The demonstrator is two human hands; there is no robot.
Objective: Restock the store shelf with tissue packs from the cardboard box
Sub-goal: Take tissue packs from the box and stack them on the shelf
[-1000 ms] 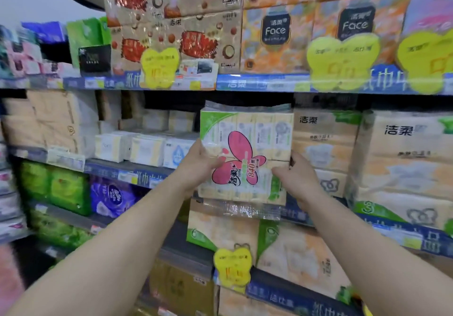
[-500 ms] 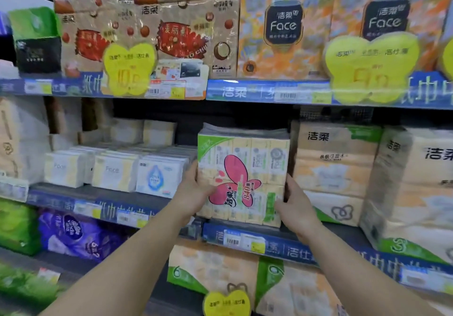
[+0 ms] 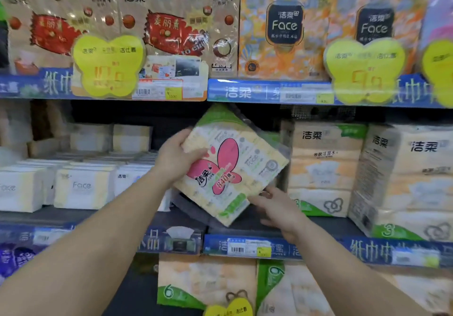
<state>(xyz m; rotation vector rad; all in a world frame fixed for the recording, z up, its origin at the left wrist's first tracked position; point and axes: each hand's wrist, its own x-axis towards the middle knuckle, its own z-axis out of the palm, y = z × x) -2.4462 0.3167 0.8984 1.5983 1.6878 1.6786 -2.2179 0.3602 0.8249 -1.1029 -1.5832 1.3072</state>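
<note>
A tissue pack (image 3: 235,168) in clear wrap, cream and green with a pink butterfly label, hangs tilted clockwise in the dark gap of the middle shelf (image 3: 247,227). My left hand (image 3: 176,156) grips its upper left edge. My right hand (image 3: 279,207) is under its lower right corner, fingers spread and touching the wrap. The pack's bottom corner is just above the shelf board. The cardboard box is out of view.
Small white Face packs (image 3: 81,188) fill the shelf to the left of the gap. Tall cream tissue bundles (image 3: 323,168) stand right of it. The upper shelf (image 3: 269,91) with yellow price tags hangs close above. More bundles (image 3: 206,283) sit on the shelf below.
The pack stood upright at the shelf front between both hands; it has now tipped clockwise and gone deeper into the gap. My right hand slid from its side to under its lower corner.
</note>
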